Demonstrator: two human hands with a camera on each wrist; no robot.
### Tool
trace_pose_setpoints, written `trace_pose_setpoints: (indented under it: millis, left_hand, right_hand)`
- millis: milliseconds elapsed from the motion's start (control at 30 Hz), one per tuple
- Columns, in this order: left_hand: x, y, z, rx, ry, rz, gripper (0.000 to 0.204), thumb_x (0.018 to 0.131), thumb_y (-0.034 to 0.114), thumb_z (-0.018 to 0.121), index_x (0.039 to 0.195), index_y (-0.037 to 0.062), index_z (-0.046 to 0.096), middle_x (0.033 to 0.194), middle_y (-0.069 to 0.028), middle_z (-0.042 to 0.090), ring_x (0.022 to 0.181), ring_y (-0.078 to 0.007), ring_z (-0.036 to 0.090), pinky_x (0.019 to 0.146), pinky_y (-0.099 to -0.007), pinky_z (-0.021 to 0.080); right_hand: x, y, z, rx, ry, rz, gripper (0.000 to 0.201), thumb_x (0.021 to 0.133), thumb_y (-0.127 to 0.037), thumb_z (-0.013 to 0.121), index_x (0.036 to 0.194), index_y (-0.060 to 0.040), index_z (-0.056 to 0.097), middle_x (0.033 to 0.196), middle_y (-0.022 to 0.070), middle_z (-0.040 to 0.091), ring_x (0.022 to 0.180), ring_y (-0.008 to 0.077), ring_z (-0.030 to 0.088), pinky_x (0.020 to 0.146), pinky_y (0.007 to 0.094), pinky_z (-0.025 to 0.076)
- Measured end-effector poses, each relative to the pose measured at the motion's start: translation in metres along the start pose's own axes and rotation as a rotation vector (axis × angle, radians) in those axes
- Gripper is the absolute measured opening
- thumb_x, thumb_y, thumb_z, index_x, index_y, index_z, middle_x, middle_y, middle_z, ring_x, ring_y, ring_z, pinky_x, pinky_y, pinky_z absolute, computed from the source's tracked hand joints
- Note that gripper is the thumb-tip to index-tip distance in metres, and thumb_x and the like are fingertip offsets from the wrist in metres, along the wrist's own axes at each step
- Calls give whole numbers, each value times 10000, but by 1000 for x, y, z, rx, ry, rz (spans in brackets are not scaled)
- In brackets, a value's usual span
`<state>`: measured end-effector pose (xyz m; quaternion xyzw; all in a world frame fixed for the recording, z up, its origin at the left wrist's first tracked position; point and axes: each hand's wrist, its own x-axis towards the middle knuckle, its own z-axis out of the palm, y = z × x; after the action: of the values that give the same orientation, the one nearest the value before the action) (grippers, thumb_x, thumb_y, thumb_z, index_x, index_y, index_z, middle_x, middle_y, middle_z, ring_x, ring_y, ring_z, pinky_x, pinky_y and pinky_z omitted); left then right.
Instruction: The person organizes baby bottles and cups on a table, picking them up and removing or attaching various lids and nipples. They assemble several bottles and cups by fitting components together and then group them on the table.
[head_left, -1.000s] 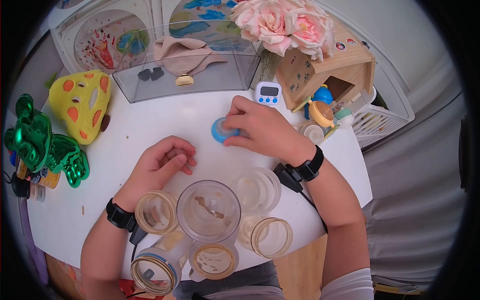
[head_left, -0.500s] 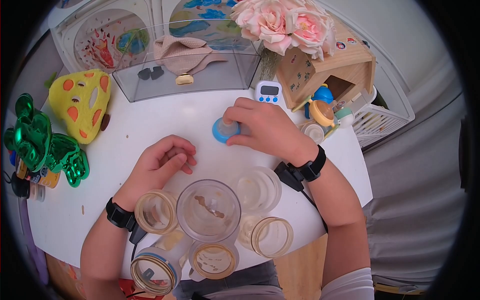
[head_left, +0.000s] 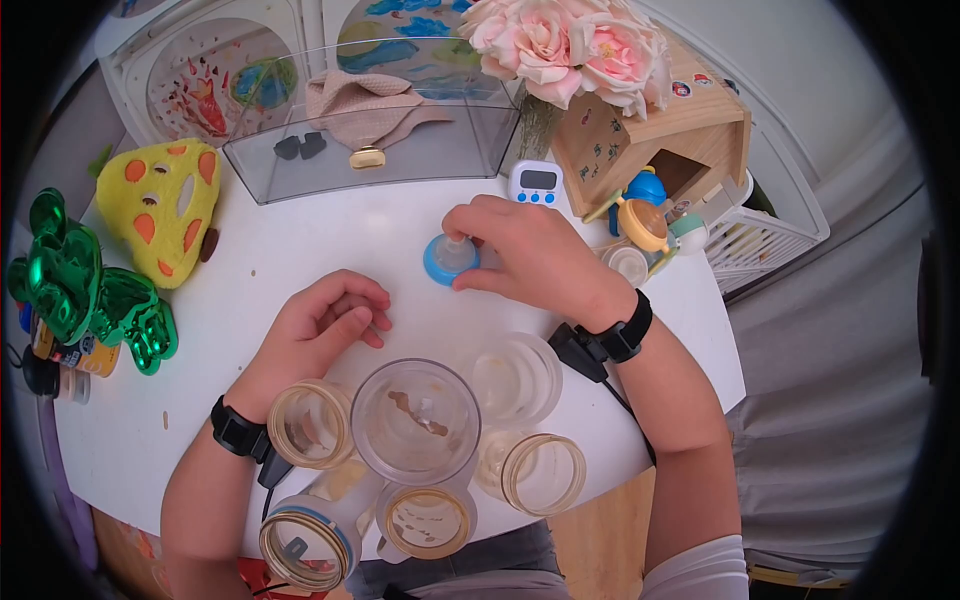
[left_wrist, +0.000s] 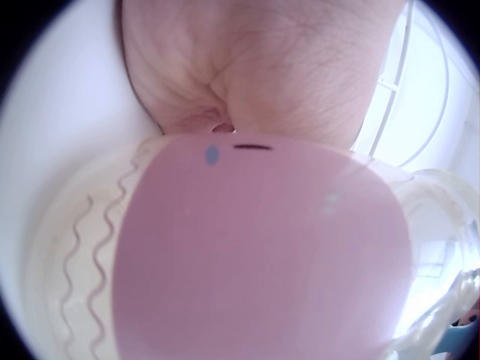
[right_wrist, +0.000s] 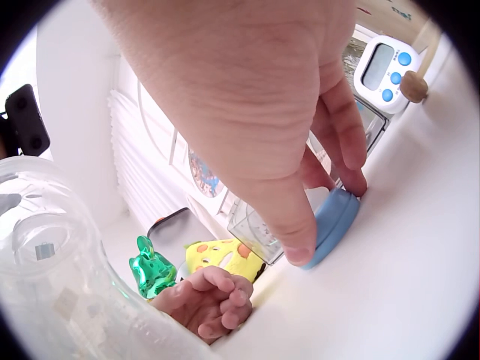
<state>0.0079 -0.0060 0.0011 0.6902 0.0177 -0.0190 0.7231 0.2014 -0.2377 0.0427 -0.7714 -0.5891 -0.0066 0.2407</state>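
Observation:
A baby bottle nipple [head_left: 456,250] with a clear teat and a blue collar [right_wrist: 335,225] sits on the white table. My right hand [head_left: 525,255] holds it from the right, thumb at the near side of the collar and fingers over the far side. To the left, my left hand [head_left: 325,320] rests on the table with its fingers loosely curled and nothing in them. In the left wrist view a pink-printed container [left_wrist: 255,247] hides most of that hand.
Close to my body stand several clear jars, among them a wide cup [head_left: 415,420] and an open jar [head_left: 545,475]. A white timer [head_left: 537,183] and a clear bin [head_left: 300,180] are at the back. A yellow plush [head_left: 165,210] and a green shiny figure [head_left: 80,275] stand left.
My right hand's fingers have shifted slightly over the nipple, baring more of the teat and collar. The left hand has stayed in place.

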Motion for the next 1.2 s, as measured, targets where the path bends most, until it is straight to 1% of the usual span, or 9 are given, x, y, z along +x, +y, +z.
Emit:
trace_pose_setpoints:
  millis: [233, 300, 433, 500, 767, 933, 1000, 1133, 1200]
  left_hand:
    - [0, 1, 1, -3, 1, 3, 191, 1112, 159, 591, 1239, 27, 644, 1174, -61, 661, 1093, -169, 655, 937, -334, 559]
    - [0, 1, 1, -4, 4, -2, 185, 1111, 153, 588, 1235, 27, 643, 1169, -60, 660, 1091, -167, 654, 937, -334, 559]
    - [0, 2, 3, 3, 11, -6, 169, 1110, 136, 581, 1222, 26, 642, 1155, -58, 660, 1084, -161, 653, 935, -333, 558]
    - [0, 3, 3, 7, 13, -5, 166, 1110, 132, 579, 1220, 26, 642, 1151, -57, 661, 1081, -160, 653, 934, -332, 557]
    - [0, 3, 3, 12, 18, -8, 158, 1109, 120, 573, 1215, 26, 643, 1139, -54, 661, 1069, -156, 654, 931, -327, 554]
    - [0, 2, 3, 23, 14, -2, 170, 1117, 141, 565, 1214, 24, 643, 1135, -53, 660, 1065, -151, 652, 931, -327, 549]
    - [0, 3, 4, 28, 17, -4, 174, 1118, 144, 563, 1215, 24, 643, 1133, -53, 660, 1064, -151, 651, 931, -328, 548]
    - [0, 2, 4, 26, 25, -1, 178, 1119, 147, 562, 1217, 23, 645, 1123, -52, 661, 1063, -150, 649, 931, -329, 546]
    - [0, 1, 4, 24, 28, 1, 178, 1118, 147, 564, 1217, 23, 645, 1120, -52, 661, 1063, -150, 649, 930, -328, 545]
  right_hand:
    - [-1, 1, 0, -38, 16, -30, 398, 807, -218, 882, 1136, -129, 677, 1012, 67, 702, 941, 319, 712, 760, 432, 567]
    - [-1, -2, -2, -52, -33, 11, 356, 810, -205, 889, 1100, -105, 708, 1068, 55, 712, 949, 307, 711, 799, 404, 569]
    - [-2, -1, 0, -54, -29, 8, 325, 813, -197, 885, 1083, -100, 734, 1096, 48, 718, 960, 301, 715, 809, 401, 577]
    - [-2, 1, 1, -36, 5, -21, 319, 813, -223, 876, 1097, -118, 775, 1093, 55, 734, 952, 301, 726, 796, 408, 588]
    - [-2, 1, 0, -33, -20, -13, 271, 844, -193, 844, 1093, -109, 781, 1130, 65, 735, 964, 303, 727, 819, 408, 594]
    - [-2, 0, -2, -28, -36, -10, 258, 855, -182, 831, 1096, -108, 778, 1155, 74, 729, 986, 304, 724, 822, 413, 594]
    - [-3, 2, -2, -26, -45, -10, 270, 864, -179, 840, 1109, -109, 751, 1172, 44, 687, 986, 289, 710, 830, 398, 577]
    - [-3, 4, 1, -61, -102, -9, 243, 882, -205, 833, 1097, -126, 749, 1151, 43, 652, 958, 276, 700, 811, 394, 571]
    - [-3, 5, 4, -15, -91, 14, 183, 910, -283, 800, 1033, -152, 760, 1085, 56, 616, 1003, 263, 666, 797, 401, 574]
